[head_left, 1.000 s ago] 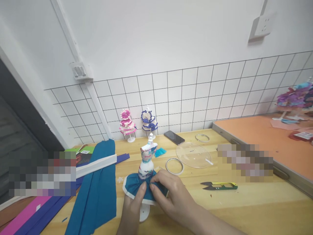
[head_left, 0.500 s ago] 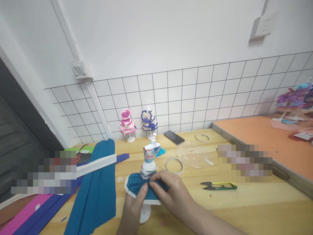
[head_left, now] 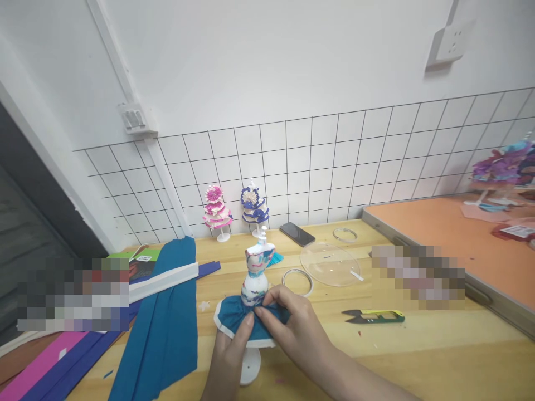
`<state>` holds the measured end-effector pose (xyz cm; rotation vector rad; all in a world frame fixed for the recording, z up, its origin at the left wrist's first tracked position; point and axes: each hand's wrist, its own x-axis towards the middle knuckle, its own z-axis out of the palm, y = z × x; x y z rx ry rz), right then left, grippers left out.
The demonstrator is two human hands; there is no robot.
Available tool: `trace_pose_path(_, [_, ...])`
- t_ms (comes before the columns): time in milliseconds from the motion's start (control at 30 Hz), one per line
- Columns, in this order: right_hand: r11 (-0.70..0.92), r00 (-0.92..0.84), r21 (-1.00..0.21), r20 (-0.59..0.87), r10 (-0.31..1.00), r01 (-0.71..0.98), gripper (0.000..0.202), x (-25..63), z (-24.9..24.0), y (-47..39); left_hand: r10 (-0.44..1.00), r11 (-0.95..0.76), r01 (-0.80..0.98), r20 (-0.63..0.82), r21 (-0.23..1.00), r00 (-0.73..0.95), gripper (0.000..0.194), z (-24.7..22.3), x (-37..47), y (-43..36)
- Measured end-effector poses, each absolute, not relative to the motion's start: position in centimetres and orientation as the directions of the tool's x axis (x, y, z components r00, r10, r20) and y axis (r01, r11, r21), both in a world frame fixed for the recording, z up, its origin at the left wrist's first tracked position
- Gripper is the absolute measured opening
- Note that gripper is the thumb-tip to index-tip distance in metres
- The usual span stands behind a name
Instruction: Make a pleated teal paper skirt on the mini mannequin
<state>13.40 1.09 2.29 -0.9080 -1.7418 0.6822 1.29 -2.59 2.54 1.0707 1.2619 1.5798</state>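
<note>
A small white dress form [head_left: 254, 287] with coloured smears stands in front of me on a round white base [head_left: 252, 370]. Around its lower part spreads a gathered teal skirt [head_left: 232, 316] with a white hem. My left hand [head_left: 229, 359] is closed on the skirt's front, thumb on top and the other fingers hidden beneath the cloth. With thumb and forefinger, my right hand [head_left: 298, 328] pinches the skirt's gathered top edge, close against the form. Behind the form, a pleated bright blue piece [head_left: 275, 259] lies on the table.
Teal strips [head_left: 171, 323] and white, blue and pink ones lie left. Thread snips [head_left: 374, 316], tape rolls [head_left: 297, 282], a clear disc [head_left: 330, 266] and a phone [head_left: 297, 234] lie right. Two decorated forms [head_left: 254, 209] stand by the wall. An orange board [head_left: 455, 228] is far right.
My right fingers have shifted slightly up and to the right along the skirt's top edge. The form and skirt sit almost the same; my left hand keeps its hold.
</note>
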Motion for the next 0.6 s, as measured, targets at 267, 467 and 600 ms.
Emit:
trace_pose_path(267, [0.479,-0.193,-0.847,0.443,0.876,0.229,0.007,13.3,2.1,1.3,0.949,-0.117,-0.224,0.043,0.968,-0.314,0.025,1.3,1.6,-2.1])
trace_pose_path(467, [0.443,-0.172,-0.867,0.412,0.895,0.226,0.009,13.2,2.3,1.3,0.949,-0.094,-0.235,0.016,0.967,-0.315,0.028,1.2,1.4,-2.0])
trace_pose_path(600, [0.439,-0.181,-0.867,0.405,0.896,0.235,0.007,13.3,2.2,1.4,0.937,-0.076,-0.243,-0.015,0.967,-0.35,0.031,0.8,1.3,-1.8])
